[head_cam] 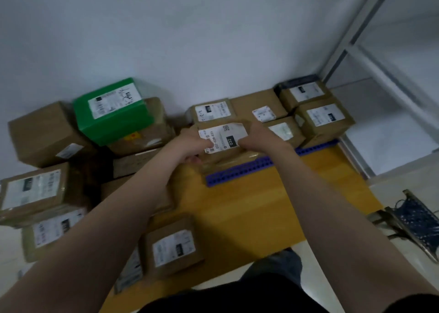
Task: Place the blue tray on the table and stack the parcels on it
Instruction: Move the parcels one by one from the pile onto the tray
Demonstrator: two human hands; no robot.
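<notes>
Room: a white wall (pixel 190 39) is standing behind everything, and a grey metal rack (pixel 356 39) is showing at the right.
Tabletop: the smooth yellow tabletop (pixel 249 206) is carrying the blue tray (pixel 240 170) at its far side.
Tray: brown cardboard parcels (pixel 323 120) are sitting on it in rows.
Hands: the left hand (pixel 190 144) and right hand (pixel 259 138) are gripping a labelled parcel (pixel 225 138) over the tray's near left part, with fingers curling round its sides.
Edges: a brown box (pixel 172 248) is sitting at the near left edge, and a shiny green parcel (pixel 114 113) is lying on a heap of boxes at the left.
</notes>
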